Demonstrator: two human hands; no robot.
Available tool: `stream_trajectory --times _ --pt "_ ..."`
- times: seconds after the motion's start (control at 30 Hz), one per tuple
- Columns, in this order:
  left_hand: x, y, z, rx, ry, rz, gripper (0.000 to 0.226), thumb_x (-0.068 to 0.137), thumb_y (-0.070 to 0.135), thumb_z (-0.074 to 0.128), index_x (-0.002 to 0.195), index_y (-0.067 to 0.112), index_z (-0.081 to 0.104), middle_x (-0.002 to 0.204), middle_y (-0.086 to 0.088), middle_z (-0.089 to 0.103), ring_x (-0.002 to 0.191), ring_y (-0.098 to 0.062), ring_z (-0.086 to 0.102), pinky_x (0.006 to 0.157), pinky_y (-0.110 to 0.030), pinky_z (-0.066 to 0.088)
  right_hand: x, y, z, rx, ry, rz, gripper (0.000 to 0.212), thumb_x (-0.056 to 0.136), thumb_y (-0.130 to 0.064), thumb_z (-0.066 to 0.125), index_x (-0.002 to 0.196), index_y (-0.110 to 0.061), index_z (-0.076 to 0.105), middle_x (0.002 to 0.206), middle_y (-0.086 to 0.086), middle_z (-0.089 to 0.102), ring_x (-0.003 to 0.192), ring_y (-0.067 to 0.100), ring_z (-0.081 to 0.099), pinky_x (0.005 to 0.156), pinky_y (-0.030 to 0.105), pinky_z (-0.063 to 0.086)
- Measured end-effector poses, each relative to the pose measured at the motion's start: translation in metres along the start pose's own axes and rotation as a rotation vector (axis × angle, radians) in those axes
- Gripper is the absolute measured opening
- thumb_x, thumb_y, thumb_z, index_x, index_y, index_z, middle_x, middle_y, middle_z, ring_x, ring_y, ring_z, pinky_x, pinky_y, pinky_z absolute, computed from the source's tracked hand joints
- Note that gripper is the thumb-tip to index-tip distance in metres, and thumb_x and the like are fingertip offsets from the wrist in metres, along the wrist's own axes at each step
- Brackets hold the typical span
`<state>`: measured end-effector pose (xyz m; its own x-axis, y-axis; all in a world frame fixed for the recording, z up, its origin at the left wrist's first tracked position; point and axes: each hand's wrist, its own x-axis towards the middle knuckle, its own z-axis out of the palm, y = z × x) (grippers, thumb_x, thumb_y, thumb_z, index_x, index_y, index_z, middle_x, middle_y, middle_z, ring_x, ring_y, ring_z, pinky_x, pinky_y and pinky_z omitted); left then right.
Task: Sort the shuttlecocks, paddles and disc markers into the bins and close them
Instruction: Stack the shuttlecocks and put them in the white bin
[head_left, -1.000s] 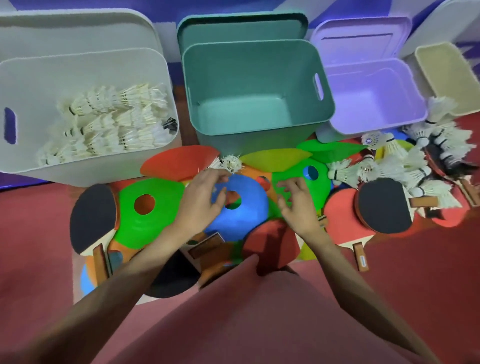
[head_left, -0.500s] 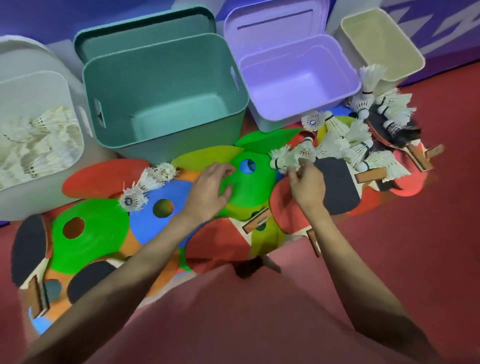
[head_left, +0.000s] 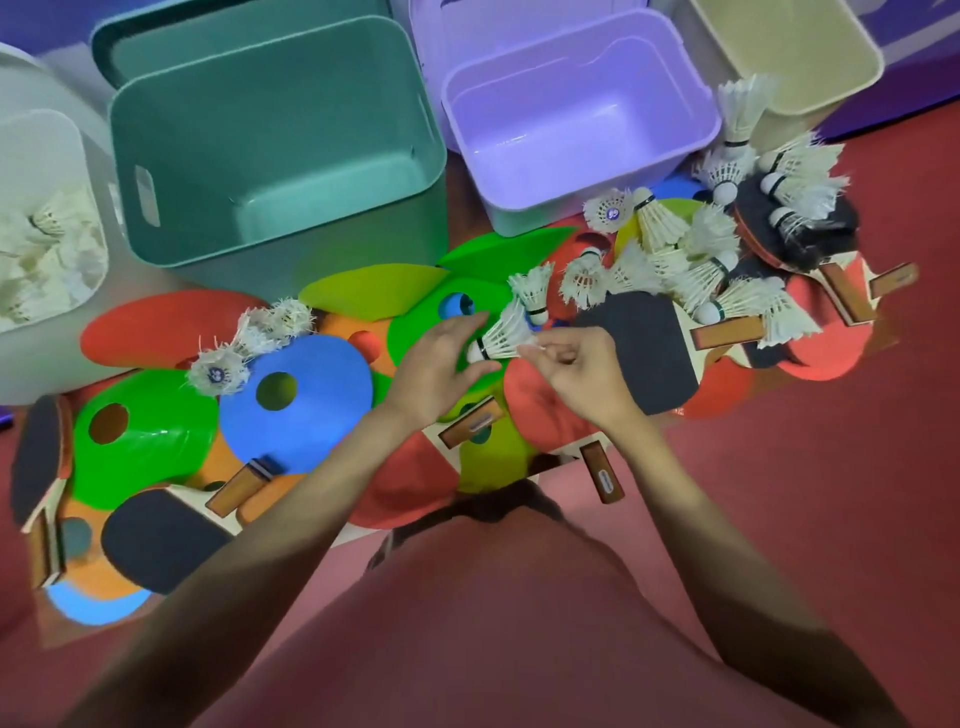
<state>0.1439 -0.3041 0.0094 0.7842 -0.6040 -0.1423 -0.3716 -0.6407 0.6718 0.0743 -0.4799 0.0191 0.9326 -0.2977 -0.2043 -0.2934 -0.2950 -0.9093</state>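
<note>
My right hand (head_left: 576, 369) pinches the feather skirt of a white shuttlecock (head_left: 506, 338), held over a green disc marker (head_left: 426, 322). My left hand (head_left: 441, 369) is spread with its fingers and thumb cupped around the cork end; I see no grip. More shuttlecocks (head_left: 701, 260) lie piled at the right over paddles. Two others (head_left: 218, 369) rest on the blue disc marker (head_left: 311, 410). A black-faced paddle (head_left: 639, 353) lies just right of my right hand. The white bin (head_left: 31, 135) at far left holds several shuttlecocks.
A teal bin (head_left: 208, 249) and a lilac bin (head_left: 524, 213) stand open and empty behind the pile, and a beige bin (head_left: 831, 62) is at the back right. Further paddles (head_left: 156, 540) and discs (head_left: 140, 441) lie at the left on the red floor (head_left: 831, 493).
The view has swung to the right. My right hand reached to the shuttlecock pile and lifted one out. My left hand left the blue disc and came across beside it.
</note>
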Motion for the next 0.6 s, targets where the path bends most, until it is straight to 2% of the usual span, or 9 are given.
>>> stream_trajectory --times 0.07,0.1,0.17,0.2,0.3,0.33,0.43,0.53,0.6 --pt "0.005 0.008 0.006 0.005 0.003 0.011 0.053 0.085 0.026 0.07 0.132 0.005 0.054 0.12 -0.015 0.064 0.111 -0.032 0.058 0.091 -0.035 0.043 -0.001 0.002 -0.005 -0.014 -0.05 -0.005 0.014 0.084 -0.013 0.07 0.09 0.0 0.073 0.046 -0.018 0.051 0.049 -0.004 0.046 0.059 0.008 0.038" --pt "0.006 0.012 0.008 0.003 0.018 0.01 0.048 0.086 0.023 0.069 0.129 0.004 0.056 0.108 -0.014 0.067 0.101 -0.033 0.06 0.082 -0.033 0.042 0.0 0.0 -0.01 -0.022 -0.086 -0.021 0.016 0.086 -0.014 0.069 0.091 0.001 0.073 0.047 -0.021 0.054 0.049 -0.005 0.048 0.059 0.008 0.038" --pt "0.006 0.015 0.01 -0.021 0.064 -0.023 0.04 0.086 0.017 0.069 0.123 0.003 0.06 0.082 -0.005 0.061 0.085 -0.033 0.061 0.067 -0.029 0.034 0.005 -0.006 -0.022 -0.055 -0.095 -0.102 0.019 0.089 -0.022 0.065 0.086 -0.005 0.074 0.059 -0.02 0.063 0.058 -0.003 0.056 0.063 0.016 0.043" --pt "0.006 0.015 0.011 -0.034 0.088 -0.052 0.038 0.086 0.015 0.069 0.12 0.003 0.061 0.076 -0.002 0.056 0.08 -0.032 0.06 0.063 -0.028 0.031 0.009 -0.007 -0.029 -0.076 -0.021 -0.131 0.022 0.091 -0.027 0.062 0.086 -0.009 0.073 0.07 -0.014 0.069 0.067 0.001 0.062 0.067 0.022 0.046" --pt "0.005 0.012 0.012 -0.064 0.156 -0.101 0.036 0.082 0.012 0.072 0.114 0.0 0.06 0.072 0.001 0.051 0.073 -0.026 0.058 0.061 -0.026 0.03 0.033 0.005 -0.056 -0.241 0.335 -0.115 0.026 0.094 -0.026 0.053 0.109 -0.009 0.065 0.104 0.006 0.065 0.091 0.016 0.06 0.082 0.03 0.048" --pt "0.005 0.012 0.012 -0.077 0.171 -0.119 0.035 0.081 0.011 0.073 0.112 0.0 0.06 0.072 0.001 0.051 0.071 -0.024 0.056 0.061 -0.028 0.033 0.043 0.011 -0.065 -0.356 0.384 -0.068 0.03 0.093 -0.022 0.052 0.117 -0.007 0.06 0.111 0.012 0.059 0.098 0.021 0.057 0.086 0.032 0.046" --pt "0.009 0.012 0.015 -0.153 0.203 -0.16 0.033 0.08 0.008 0.074 0.106 0.0 0.057 0.073 -0.005 0.054 0.065 -0.021 0.048 0.065 -0.037 0.042 0.069 0.026 -0.085 -0.577 0.278 0.093 0.041 0.087 -0.009 0.054 0.127 -0.001 0.053 0.123 0.021 0.047 0.117 0.035 0.045 0.101 0.035 0.035" --pt "0.013 0.014 0.02 -0.194 0.214 -0.183 0.031 0.079 0.008 0.075 0.101 0.0 0.054 0.072 -0.006 0.052 0.063 -0.02 0.042 0.063 -0.04 0.043 0.079 0.029 -0.095 -0.6 0.258 0.09 0.034 0.087 -0.007 0.057 0.12 -0.003 0.059 0.121 0.02 0.045 0.118 0.034 0.042 0.099 0.029 0.032" --pt "0.017 0.015 0.024 -0.206 0.221 -0.212 0.032 0.079 0.009 0.075 0.099 0.0 0.051 0.066 0.001 0.043 0.062 -0.02 0.039 0.06 -0.036 0.039 0.083 0.032 -0.101 -0.601 0.226 0.111 0.027 0.086 -0.012 0.062 0.111 -0.005 0.065 0.118 0.019 0.048 0.115 0.033 0.044 0.097 0.029 0.033"
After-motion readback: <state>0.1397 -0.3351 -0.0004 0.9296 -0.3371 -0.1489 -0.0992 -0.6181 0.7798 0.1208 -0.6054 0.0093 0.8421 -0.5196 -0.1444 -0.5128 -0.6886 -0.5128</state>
